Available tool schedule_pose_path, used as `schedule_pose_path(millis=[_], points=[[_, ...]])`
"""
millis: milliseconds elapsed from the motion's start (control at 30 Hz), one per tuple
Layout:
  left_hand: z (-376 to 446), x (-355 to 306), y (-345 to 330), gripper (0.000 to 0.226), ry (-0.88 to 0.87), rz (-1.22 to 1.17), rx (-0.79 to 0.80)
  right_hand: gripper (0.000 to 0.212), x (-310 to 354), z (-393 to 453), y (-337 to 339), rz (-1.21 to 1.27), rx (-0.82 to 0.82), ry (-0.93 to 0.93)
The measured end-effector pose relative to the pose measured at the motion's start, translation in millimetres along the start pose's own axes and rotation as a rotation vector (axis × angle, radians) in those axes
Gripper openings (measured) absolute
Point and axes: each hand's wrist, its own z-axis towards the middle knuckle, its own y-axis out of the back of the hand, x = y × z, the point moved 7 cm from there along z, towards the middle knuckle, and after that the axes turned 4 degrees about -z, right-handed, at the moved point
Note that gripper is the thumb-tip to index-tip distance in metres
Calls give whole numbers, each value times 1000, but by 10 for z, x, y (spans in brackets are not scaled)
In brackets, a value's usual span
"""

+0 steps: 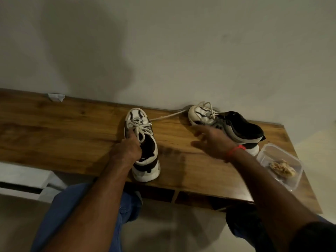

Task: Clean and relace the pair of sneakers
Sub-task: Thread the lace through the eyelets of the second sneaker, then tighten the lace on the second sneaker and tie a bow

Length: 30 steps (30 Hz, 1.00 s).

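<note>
Both sneakers sit on the worktop (72, 128). My left hand (127, 149) grips the near sneaker (143, 142) at its collar. My right hand (214, 142), fingers spread, hovers beside the far sneaker (227, 124).

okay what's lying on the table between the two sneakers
In the head view, a loose white lace trails across the wooden table from the right sneaker toward the left sneaker. Nearer the person, the right hand hovers open there.

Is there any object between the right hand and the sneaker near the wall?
Nothing visible: the open right hand hovers just before the tilted black-and-white sneaker. The clear plastic container sits aside.
</note>
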Motion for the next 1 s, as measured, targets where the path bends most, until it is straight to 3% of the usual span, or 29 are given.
schedule_pose_path(millis=[100, 200, 267, 400, 467, 533, 600, 667, 733, 833, 933, 1000], points=[[38, 40, 29, 95, 8, 4, 17, 56, -601, -180, 499, -210, -289, -269], [116, 125, 26, 94, 23, -27, 39, 56, -939, -322, 462, -310, -138, -494], [142, 158, 63, 92, 40, -47, 46, 47, -999, -336, 330, -355, -66, -498], [-1, 71, 103, 102, 74, 19, 59, 22, -839, -305, 235, -383, -143, -434], [-130, -183, 164, 102, -53, 32, -116, 23, -656, -301, 152, -407, -133, -351], [-329, -551, 246, 98, -307, 25, -393, 28, -456, -304, 49, -403, -100, -260], [-539, -872, 201, 93, -553, 0, -478, 38, -265, -329, -88, -294, -4, -218], [-637, -1035, 14, 80, -677, -5, -356, 50, -80, -389, -236, -170, 117, -199], [-575, -1002, -202, 62, -668, -82, -160, 56, 111, -483, -329, -136, 207, -144], [-442, -924, -331, 35, -609, -327, 14, 43, 338, -622, -348, -96, 288, -19], [-480, -987, -402, 40, -597, -393, 67, 22, 359, -662, -225, 127, 294, 38], [-540, -1038, -508, 49, -589, -375, 106, 19, 158, -575, -76, 248, 149, -27]])
